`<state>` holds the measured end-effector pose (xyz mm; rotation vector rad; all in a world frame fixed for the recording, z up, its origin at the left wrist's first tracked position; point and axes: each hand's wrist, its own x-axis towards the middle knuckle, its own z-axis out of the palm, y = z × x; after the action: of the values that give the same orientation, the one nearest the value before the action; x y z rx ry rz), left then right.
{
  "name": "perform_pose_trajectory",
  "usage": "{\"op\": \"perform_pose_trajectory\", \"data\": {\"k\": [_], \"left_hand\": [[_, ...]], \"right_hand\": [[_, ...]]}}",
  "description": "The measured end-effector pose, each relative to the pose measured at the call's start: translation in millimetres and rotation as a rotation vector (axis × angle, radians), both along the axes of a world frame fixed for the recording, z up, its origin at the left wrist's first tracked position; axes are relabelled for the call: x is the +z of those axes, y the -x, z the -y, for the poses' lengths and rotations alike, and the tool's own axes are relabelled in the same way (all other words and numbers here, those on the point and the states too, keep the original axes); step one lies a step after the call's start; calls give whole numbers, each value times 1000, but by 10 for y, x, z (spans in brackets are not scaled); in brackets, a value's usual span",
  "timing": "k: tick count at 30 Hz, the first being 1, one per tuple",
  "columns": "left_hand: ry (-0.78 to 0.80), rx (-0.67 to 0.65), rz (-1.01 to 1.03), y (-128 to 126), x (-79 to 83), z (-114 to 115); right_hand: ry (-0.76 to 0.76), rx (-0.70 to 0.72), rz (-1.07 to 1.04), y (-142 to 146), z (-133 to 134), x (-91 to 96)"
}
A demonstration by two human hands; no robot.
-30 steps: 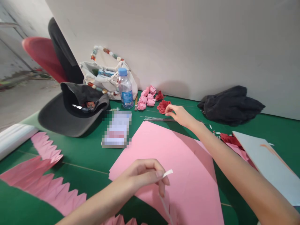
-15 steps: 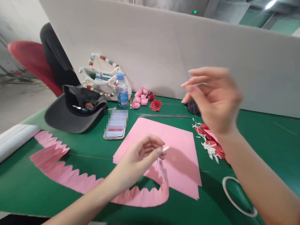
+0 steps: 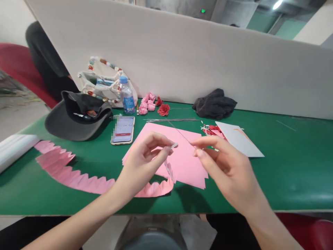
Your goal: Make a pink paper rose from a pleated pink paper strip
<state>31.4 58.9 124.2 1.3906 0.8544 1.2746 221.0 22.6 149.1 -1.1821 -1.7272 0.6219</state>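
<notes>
My left hand [image 3: 142,163] is closed, with a small white strip [image 3: 174,145] pinched between thumb and forefinger. Below it, a narrow pale strip [image 3: 168,168] hangs down to the curled end of a long pink zigzag-edged paper strip [image 3: 88,183], which runs left across the table. To the right, my right hand [image 3: 226,166] pinches the lower end of a thin wire [image 3: 179,132] between thumb and fingertips. The wire slants up and left over a stack of pink paper sheets [image 3: 188,173]. The two hands are close together but apart.
Loose wires [image 3: 171,120] lie behind the sheets on the green table [image 3: 293,173]. Paper flowers [image 3: 163,110], a bottle [image 3: 127,99], a phone [image 3: 123,130] and a cap [image 3: 78,118] stand around. Red and white scraps [image 3: 212,130] lie by a white card [image 3: 238,139]. A dark cloth [image 3: 214,103] lies at the back.
My right hand has come down and left from its raised position to beside my left hand, and the wire in it is now visible. The left hand keeps its pinch; the view has shifted.
</notes>
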Motion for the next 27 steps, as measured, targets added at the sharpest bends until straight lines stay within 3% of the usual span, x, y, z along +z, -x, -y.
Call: {"op": "perform_pose_trajectory", "data": {"k": [4,8,10,15,21,27], "left_hand": [[-11,20,93,-32,16,112],[-28,55,99,-40,33,189],[-34,60,98,-44,35,213],[-66,78,144,-58,31,238],[-83,127,188,-21,80,282],[-48,133,170,-2,133,351]], "right_hand": [[-17,-34,-62,107,119,-133],[-35,44,-84,132,148,-198],[-81,24,-51,145,136,-193],[-376,-198,33,162,123,-156],[-353,-62,67,165,151,-83],[-449,-119,79,296,146,-48]]}}
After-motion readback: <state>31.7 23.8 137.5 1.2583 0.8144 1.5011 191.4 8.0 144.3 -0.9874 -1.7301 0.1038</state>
